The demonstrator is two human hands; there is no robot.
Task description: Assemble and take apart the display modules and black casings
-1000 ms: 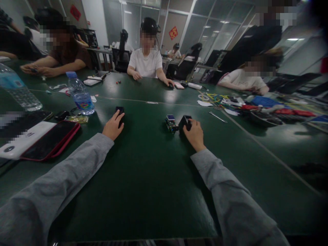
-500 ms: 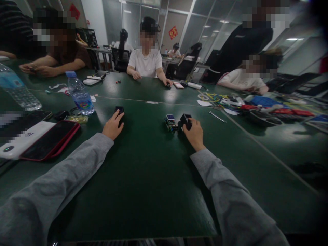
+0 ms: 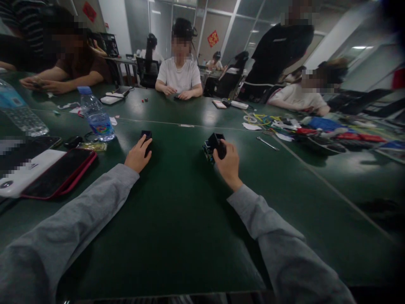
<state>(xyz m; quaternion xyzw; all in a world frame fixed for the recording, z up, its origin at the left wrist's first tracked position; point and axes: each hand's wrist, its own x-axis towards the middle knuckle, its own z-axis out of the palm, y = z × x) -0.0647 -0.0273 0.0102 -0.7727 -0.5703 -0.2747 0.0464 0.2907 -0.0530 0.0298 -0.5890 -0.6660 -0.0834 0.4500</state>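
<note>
My right hand [image 3: 228, 164] is closed around a small black open-topped box [image 3: 216, 137], thumb on its near side and fingers on its right. Just behind and left of it is a small circuit board [image 3: 207, 153], partly hidden by the box. My left hand [image 3: 138, 155] lies on the table with its fingers stretched and apart, its fingertips touching a second small black box-shaped piece [image 3: 146, 134]. The fingers cover much of that piece.
To the left are a blue-capped water bottle [image 3: 98, 120], a larger bottle [image 3: 22, 112] and phones [image 3: 60, 171]. A wrench [image 3: 267, 143] lies to the right, before a heap of cables [image 3: 284, 122]. A person in a white shirt [image 3: 179, 76] sits opposite.
My right hand has carried the black box left, so that it now overlaps the circuit board. My left hand stays put. The person opposite has brought both hands together.
</note>
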